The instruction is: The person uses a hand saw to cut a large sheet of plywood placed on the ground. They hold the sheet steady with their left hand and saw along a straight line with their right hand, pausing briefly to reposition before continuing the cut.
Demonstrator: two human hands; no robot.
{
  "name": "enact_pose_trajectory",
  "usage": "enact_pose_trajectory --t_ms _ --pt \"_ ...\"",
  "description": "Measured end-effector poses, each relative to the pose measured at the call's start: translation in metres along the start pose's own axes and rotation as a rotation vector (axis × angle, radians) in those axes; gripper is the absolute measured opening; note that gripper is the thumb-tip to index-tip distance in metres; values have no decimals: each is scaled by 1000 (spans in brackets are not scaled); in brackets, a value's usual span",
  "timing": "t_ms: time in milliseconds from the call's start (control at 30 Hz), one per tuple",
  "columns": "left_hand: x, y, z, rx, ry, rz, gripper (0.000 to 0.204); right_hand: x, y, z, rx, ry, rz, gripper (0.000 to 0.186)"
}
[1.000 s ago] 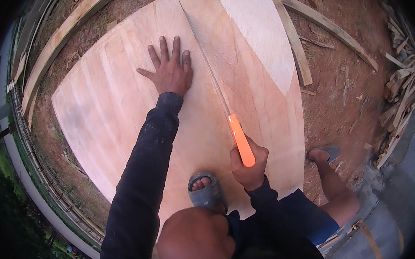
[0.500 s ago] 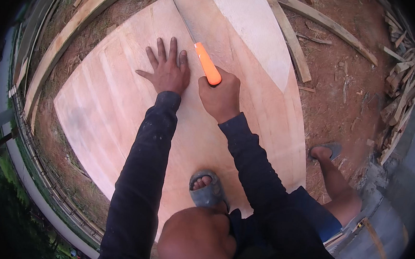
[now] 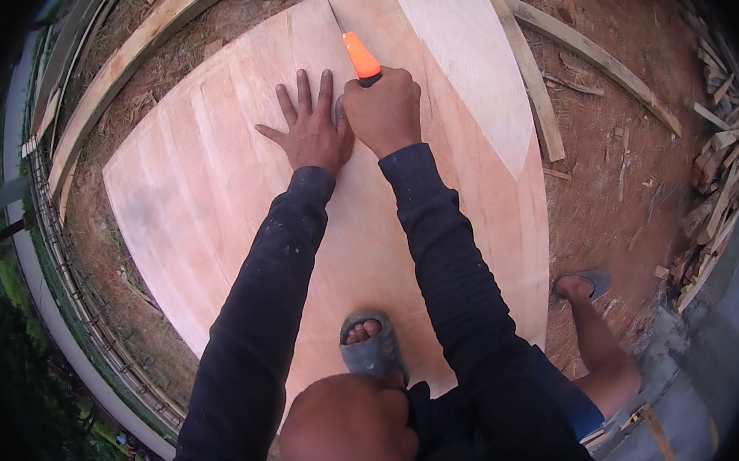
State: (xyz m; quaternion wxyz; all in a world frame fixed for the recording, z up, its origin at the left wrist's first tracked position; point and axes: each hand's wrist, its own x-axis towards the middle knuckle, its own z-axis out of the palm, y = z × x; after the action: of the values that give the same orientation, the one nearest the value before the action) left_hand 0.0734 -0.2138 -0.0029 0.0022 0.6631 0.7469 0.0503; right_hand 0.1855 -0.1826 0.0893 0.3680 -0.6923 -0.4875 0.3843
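A large pale plywood sheet (image 3: 182,217) lies on the ground beneath me. My left hand (image 3: 312,128) is pressed flat on it, fingers spread. Just right of that, my right hand (image 3: 382,107) is wrapped round the orange handle of a hand saw (image 3: 359,52), close to my left thumb. The thin blade points toward the sheet's far edge; how much of it is below the surface I cannot tell. My foot in a grey slipper (image 3: 366,342) rests on the sheet between my forearms.
Long timber beams (image 3: 596,54) lie beyond and around the sheet on reddish dirt. A heap of scrap wood (image 3: 715,190) is at the right, beside grey concrete (image 3: 694,365). My other foot (image 3: 578,286) stands on the dirt right of the sheet.
My right hand and the saw have moved away from my body, up toward the sheet's far edge, now level with my left hand. My left hand stays spread, shifted only slightly in the picture.
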Motion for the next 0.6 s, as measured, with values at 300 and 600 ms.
enact_pose_trajectory --t_ms 300,600 --pt "1 -11 -2 31 -37 -52 53 -241 42 -120 -21 -139 -84 57" --pt "2 4 1 1 14 29 52 10 1 2 -64 -38 55 17"
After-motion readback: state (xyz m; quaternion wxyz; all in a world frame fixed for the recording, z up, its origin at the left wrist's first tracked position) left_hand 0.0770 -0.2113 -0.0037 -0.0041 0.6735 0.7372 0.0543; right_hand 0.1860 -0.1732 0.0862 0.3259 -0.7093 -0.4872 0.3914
